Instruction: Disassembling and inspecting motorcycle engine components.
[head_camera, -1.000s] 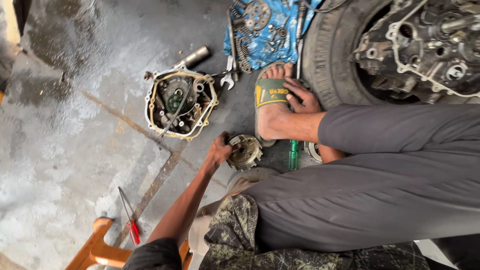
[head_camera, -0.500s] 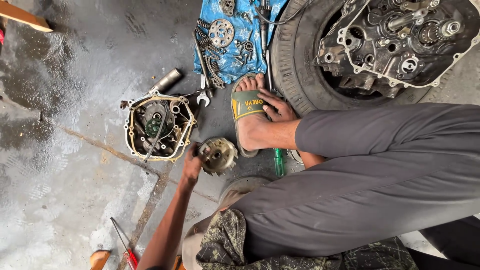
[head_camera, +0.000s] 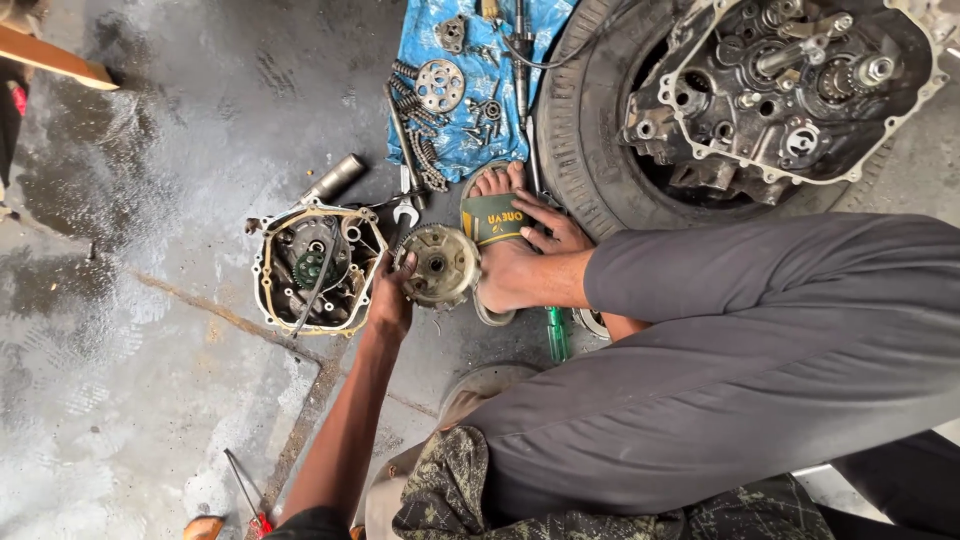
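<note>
left hand (head_camera: 388, 300) grips clutch drum (head_camera: 437, 265) between engine cover (head_camera: 316, 268) and sandalled foot (head_camera: 497, 245).

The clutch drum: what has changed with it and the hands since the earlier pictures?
The left hand has gripped the clutch drum at its edge and tipped it up, its face now toward the camera; before, it lay flatter under the hand. The right hand stays by the foot. The engine cover and blue cloth have not moved on the floor.

Wet concrete floor (head_camera: 150, 400): engine cover (head_camera: 316, 268) left, blue cloth (head_camera: 470, 90) with parts far, tyre (head_camera: 590, 130) right, red screwdriver (head_camera: 250, 495) near.
</note>
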